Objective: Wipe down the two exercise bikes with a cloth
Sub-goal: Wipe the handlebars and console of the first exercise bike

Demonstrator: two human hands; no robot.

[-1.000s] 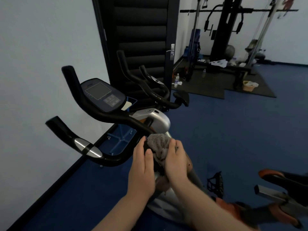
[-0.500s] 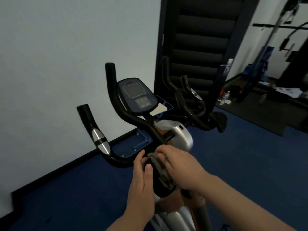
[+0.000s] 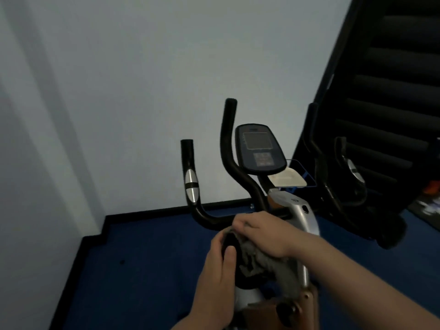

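So the nearer bike [image 3: 301,220] sits right in front, facing the wall [image 3: 142,91], with its console [image 3: 259,148] up between the handlebars [image 3: 209,217] and a second bike [image 3: 342,186] just past it to the right, in front of the padded panel [image 3: 390,91]. Both hands are low in the middle on the handlebar stem: left hand [image 3: 215,282] on the left side, right hand [image 3: 259,232] on top of the cloth [image 3: 259,260], which is bunched between them.
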